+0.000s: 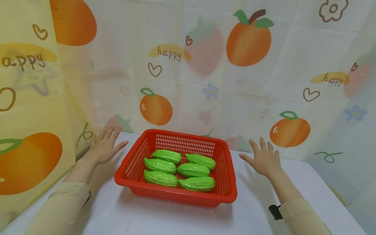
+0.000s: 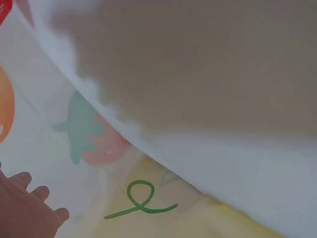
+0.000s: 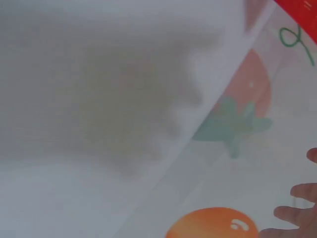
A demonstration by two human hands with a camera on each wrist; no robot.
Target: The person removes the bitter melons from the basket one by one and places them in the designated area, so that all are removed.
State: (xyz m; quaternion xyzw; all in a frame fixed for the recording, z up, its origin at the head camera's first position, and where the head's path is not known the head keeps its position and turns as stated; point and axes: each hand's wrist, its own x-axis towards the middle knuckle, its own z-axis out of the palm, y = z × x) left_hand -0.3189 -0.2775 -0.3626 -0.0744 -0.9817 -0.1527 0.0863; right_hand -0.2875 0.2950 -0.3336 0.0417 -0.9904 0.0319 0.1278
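A red plastic basket (image 1: 176, 195) with slotted walls stands on the white table in the head view. Several green bitter gourds (image 1: 194, 170) lie inside it in two columns, their tips pointing left. To the basket's left, my left hand (image 1: 103, 147) is held with fingers spread, apart from the rim and touching nothing. My right hand (image 1: 264, 158) is on the other side, fingers also spread, and holds nothing. Fingertips of the left hand (image 2: 30, 208) show at the corner of the left wrist view. Part of the right hand (image 3: 299, 210) shows in the right wrist view.
A white cloth covers the table (image 1: 117, 215), with its far edge just behind the basket. Behind hangs a printed curtain (image 1: 188, 98) with oranges and strawberries; a yellowish curtain (image 1: 32, 114) closes the left side. A black strap (image 1: 275, 212) is at the right cuff.
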